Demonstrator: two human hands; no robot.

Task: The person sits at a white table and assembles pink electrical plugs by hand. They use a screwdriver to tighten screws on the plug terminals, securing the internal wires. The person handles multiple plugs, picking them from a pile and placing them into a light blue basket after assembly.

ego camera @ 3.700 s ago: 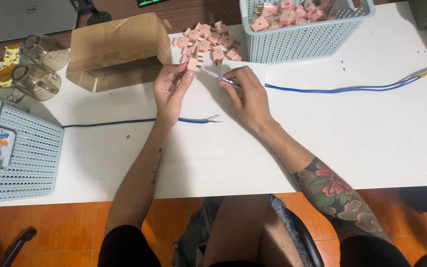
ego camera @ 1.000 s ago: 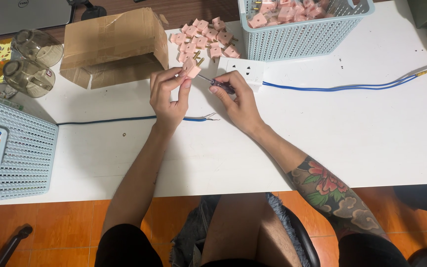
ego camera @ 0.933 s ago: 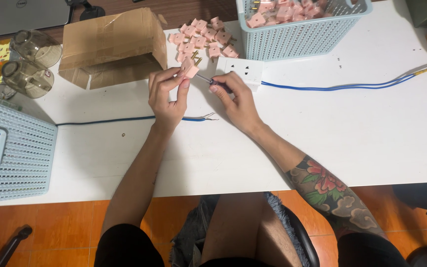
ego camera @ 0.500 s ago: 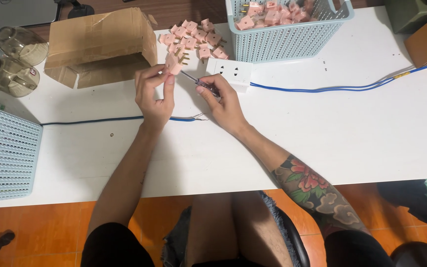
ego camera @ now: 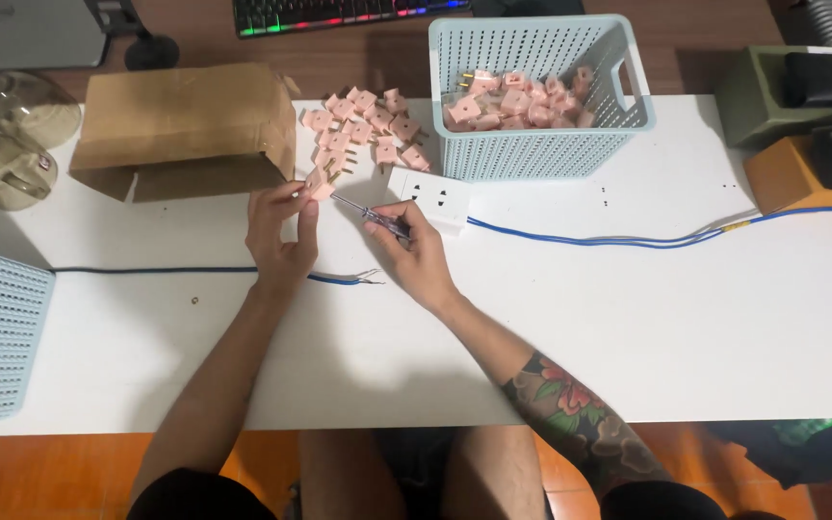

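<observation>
- Since the earlier frame, both hands are seen lower, at frame centre-left.
- A pink plug (ego camera: pixel 319 185) is pinched by the left hand (ego camera: pixel 281 236).
- A screwdriver (ego camera: pixel 370 214), gripped by the right hand (ego camera: pixel 418 255), is pointed at the plug.

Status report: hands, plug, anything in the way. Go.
Left hand pinching pink plug. Right hand gripping screwdriver, tip at plug. Blue wire lies under left wrist, white socket beside right hand; nothing blocking.

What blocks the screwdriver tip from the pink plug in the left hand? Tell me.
Nothing visible. The screwdriver in the right hand points straight at the pink plug pinched by the left hand, with only bare white table beneath.
</observation>
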